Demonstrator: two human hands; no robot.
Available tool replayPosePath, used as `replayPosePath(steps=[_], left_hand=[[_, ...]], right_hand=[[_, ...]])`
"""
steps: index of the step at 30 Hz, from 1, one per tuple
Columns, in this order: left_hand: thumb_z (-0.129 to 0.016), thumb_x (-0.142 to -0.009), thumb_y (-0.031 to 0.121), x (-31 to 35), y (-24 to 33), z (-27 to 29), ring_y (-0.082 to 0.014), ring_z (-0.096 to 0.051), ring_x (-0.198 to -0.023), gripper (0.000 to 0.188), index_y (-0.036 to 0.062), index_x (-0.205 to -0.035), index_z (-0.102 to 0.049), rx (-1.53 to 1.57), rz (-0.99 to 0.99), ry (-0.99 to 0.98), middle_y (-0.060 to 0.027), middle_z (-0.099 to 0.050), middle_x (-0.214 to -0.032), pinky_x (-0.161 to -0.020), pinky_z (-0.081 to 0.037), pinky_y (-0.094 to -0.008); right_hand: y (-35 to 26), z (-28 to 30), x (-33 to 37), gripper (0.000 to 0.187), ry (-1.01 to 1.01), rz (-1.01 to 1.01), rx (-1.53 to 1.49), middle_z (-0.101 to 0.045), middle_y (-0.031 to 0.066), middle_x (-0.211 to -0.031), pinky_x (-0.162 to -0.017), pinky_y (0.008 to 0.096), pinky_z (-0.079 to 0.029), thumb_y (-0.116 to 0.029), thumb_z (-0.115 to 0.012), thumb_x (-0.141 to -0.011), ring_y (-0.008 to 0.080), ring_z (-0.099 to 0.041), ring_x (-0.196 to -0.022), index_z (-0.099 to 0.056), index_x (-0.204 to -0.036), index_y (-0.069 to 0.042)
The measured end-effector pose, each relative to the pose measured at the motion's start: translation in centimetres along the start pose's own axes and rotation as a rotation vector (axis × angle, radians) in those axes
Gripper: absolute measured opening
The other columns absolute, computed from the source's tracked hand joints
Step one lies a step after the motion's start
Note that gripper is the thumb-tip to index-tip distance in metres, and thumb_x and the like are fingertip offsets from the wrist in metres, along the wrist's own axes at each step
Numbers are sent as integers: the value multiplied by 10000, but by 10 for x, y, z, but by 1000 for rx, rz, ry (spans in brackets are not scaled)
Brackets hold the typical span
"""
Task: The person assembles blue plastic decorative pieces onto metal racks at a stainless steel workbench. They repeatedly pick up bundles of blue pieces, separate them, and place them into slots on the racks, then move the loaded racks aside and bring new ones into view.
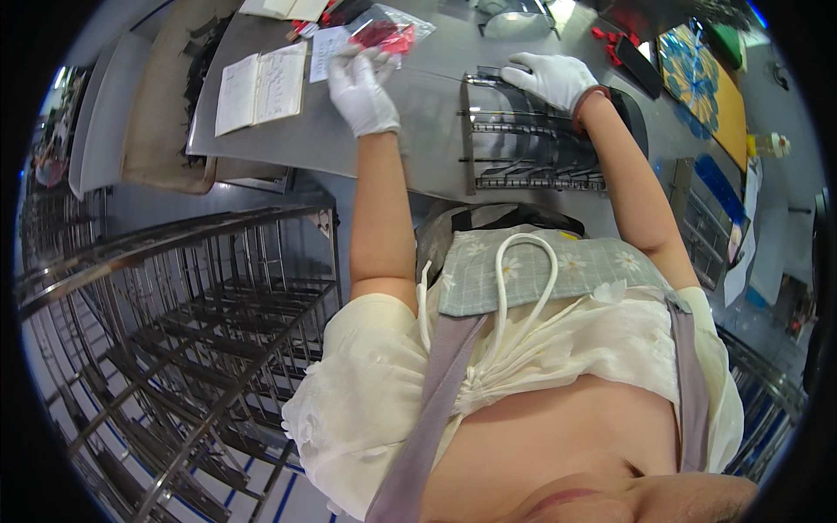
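Note:
My left hand (363,94), in a white glove, reaches to the far side of the metal table. Its fingers are bent onto the near edge of a clear plastic bag (384,37) with red pieces inside; the fingertips are partly lost against it. Under the bag lies a white paper sheet (329,54). My right hand (554,80), gloved too, rests over the far end of a wire rack (468,139) with its fingers stretched out and the thumb apart. Dark glossy curved panels (532,144) sit in that rack, partly covered by my right forearm.
An open notebook (261,87) with handwriting lies left on the metal table (427,96). Beyond are a beige bin (166,113) and, nearer, a tall metal rack cart (200,288). Red clips (610,39), a dark block (638,68) and a yellow board (711,87) occupy the far right.

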State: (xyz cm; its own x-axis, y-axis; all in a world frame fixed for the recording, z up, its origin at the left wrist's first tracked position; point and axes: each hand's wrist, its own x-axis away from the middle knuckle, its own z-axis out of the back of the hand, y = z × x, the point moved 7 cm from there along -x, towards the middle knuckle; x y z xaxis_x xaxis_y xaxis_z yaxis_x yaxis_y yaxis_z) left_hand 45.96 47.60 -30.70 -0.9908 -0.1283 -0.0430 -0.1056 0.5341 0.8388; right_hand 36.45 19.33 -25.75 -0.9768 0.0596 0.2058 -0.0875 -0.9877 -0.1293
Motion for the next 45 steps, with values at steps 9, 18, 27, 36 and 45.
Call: replayPosePath(steps=[9,18,27,36,45], left_hand=[[-455,-1034,5,-7,-50,41,-238,-673,-957,164,56,-1186,-488,113,204,301,-137,-619,-1108,-836,-630,-403],[-497,-1067,45,13,-103,45,-224,-677,-909,102,85,-1157,-469,156,379,297,-111,-646,-1056,-839,-621,-419],[-611,-1033,64,33,-148,12,-260,-726,-989,158,129,-1133,-506,44,605,16,-78,-687,-1100,-842,-603,-429],[-508,-1024,-31,2,-128,27,-263,-679,-939,101,50,-1085,-510,186,323,233,-142,-646,-1058,-845,-627,-425],[-514,-1040,-49,48,-170,-14,-282,-662,-1070,132,23,-1133,-452,149,429,113,-168,-617,-1126,-986,-605,-471]], right_hand=[[5,-5,-2,822,9,17,16,-753,152,-1195,-1003,478,-516,-841,-346,-941,377,-693,-1141,-681,-1357,-216],[2,0,3,777,9,25,17,-765,143,-1133,-973,437,-533,-801,-346,-972,349,-713,-1089,-718,-1287,-195],[2,3,7,788,-57,-81,24,-756,113,-1197,-990,426,-527,-830,-367,-938,310,-702,-1140,-715,-1298,-221],[6,4,8,853,-67,-54,-9,-749,137,-1212,-1003,448,-523,-861,-320,-934,345,-693,-1163,-711,-1304,-198],[4,-9,4,835,-98,-25,34,-765,150,-1122,-941,466,-552,-836,-313,-958,369,-719,-1056,-640,-1391,-202]])
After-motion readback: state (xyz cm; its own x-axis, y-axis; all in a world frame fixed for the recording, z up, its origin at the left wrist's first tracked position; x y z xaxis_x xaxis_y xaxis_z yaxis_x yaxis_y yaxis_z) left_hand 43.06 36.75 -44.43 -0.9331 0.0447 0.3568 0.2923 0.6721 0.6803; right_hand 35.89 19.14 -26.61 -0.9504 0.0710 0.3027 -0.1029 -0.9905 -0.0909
